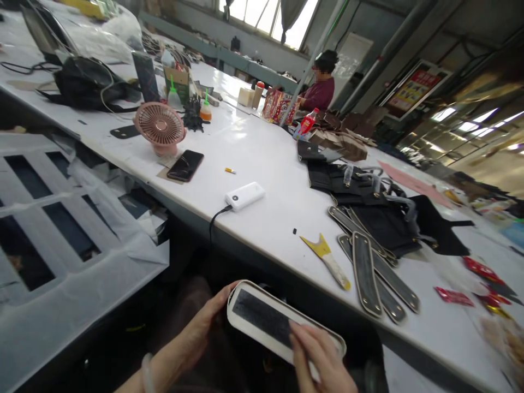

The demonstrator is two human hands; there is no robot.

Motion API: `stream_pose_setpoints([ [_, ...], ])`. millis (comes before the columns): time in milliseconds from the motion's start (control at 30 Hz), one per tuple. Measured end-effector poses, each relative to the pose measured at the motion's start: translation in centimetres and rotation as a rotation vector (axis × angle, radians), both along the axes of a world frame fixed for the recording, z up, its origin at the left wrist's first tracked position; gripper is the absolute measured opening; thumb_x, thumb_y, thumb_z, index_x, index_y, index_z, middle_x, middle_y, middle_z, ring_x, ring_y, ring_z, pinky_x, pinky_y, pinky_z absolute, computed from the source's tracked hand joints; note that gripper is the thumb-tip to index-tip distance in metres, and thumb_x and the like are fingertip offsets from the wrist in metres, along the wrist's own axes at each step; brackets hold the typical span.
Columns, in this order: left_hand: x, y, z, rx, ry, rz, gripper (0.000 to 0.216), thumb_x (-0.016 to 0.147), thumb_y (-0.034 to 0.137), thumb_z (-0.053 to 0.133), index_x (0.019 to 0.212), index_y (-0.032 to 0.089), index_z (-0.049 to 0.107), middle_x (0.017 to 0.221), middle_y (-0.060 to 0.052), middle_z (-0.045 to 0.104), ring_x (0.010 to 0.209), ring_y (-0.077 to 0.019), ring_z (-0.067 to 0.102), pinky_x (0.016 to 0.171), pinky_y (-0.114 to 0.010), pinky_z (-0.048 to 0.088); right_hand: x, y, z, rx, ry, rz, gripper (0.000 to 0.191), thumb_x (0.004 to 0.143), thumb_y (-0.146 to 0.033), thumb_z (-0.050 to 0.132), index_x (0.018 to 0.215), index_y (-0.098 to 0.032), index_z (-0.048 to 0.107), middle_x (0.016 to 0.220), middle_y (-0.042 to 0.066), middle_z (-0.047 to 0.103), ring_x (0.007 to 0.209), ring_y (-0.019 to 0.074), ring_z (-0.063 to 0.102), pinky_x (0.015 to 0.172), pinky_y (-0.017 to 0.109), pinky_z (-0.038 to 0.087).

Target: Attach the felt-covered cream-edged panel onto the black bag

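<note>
Below the table's front edge I hold a long rounded strap piece [262, 319], white-rimmed with a dark middle. My left hand [204, 325] grips its left end. My right hand [317, 357] lies on its right part, fingers pressed on the dark surface. On the white table [270, 158] just beyond lie several similar dark strap pieces [370, 273] with pale edges and a yellow-tipped scraper tool [327, 259].
A white power bank [244, 196] with a cable, a black phone [185, 165], a pink desk fan [159, 126] and a pile of black bag parts [368, 196] lie on the table. Another person [321, 84] sits at the far end. White plastic-covered racks [61, 229] stand left.
</note>
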State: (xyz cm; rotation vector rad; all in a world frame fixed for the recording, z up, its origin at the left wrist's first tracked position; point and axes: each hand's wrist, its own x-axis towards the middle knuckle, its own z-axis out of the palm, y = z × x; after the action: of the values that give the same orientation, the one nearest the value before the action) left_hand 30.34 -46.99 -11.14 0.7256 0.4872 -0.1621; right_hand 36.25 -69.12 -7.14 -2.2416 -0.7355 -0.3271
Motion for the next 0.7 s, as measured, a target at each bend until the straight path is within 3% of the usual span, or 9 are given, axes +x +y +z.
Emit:
stream_pose_setpoints([
  [100,0.3,-0.4,-0.1,-0.083,-0.028,0.046,0.045,0.089,0.052,0.054,0.121,0.022,0.064,0.12,-0.003,0.069,0.124,-0.0266,0.053,0.111,-0.04,0.034,0.1,5.0,0.4,-0.043,0.047,0.278,0.028,0.091,-0.012,0.053,0.115,-0.022,0.063,0.09,0.008,0.064,0.082,0.02,0.062,0.072,0.029,0.05],
  [233,0.3,-0.6,-0.6,-0.101,-0.005,0.055,0.051,0.087,0.053,0.058,0.123,0.019,0.063,0.124,-0.006,0.066,0.125,-0.0276,0.052,0.111,-0.04,0.035,0.6,8.2,0.4,-0.213,0.179,0.326,0.022,0.091,-0.01,0.047,0.096,-0.017,0.066,0.086,0.008,0.06,0.08,0.0214,0.06,0.069,0.032,0.051],
  [300,0.2,-0.7,-1.0,-0.094,-0.007,0.067,0.052,0.087,0.053,0.058,0.126,0.019,0.061,0.127,-0.006,0.065,0.126,-0.0271,0.051,0.111,-0.04,0.035,0.8,8.4,0.2,-0.245,0.238,0.328,0.018,0.089,-0.01,0.05,0.089,-0.018,0.066,0.086,0.007,0.059,0.081,0.0219,0.06,0.072,0.034,0.052],
  [400,-0.1,-0.8,-1.2,-0.081,-0.032,0.086,0.052,0.088,0.051,0.058,0.128,0.018,0.059,0.13,-0.006,0.062,0.128,-0.0263,0.05,0.112,-0.039,0.034,0.9,8.1,-0.4,-0.243,0.221,0.367,0.016,0.086,-0.011,0.057,0.094,-0.02,0.066,0.092,0.006,0.061,0.085,0.0218,0.061,0.075,0.032,0.052],
  [700,0.0,-0.6,-0.2,0.019,-0.022,0.044,0.05,0.093,0.05,0.049,0.131,0.019,0.058,0.131,-0.004,0.062,0.13,-0.0278,0.048,0.114,-0.04,0.032,1.0,7.6,-1.4,-0.274,0.114,0.423,0.017,0.085,-0.015,0.058,0.1,-0.021,0.062,0.092,0.005,0.063,0.084,0.0214,0.063,0.074,0.03,0.052],
])
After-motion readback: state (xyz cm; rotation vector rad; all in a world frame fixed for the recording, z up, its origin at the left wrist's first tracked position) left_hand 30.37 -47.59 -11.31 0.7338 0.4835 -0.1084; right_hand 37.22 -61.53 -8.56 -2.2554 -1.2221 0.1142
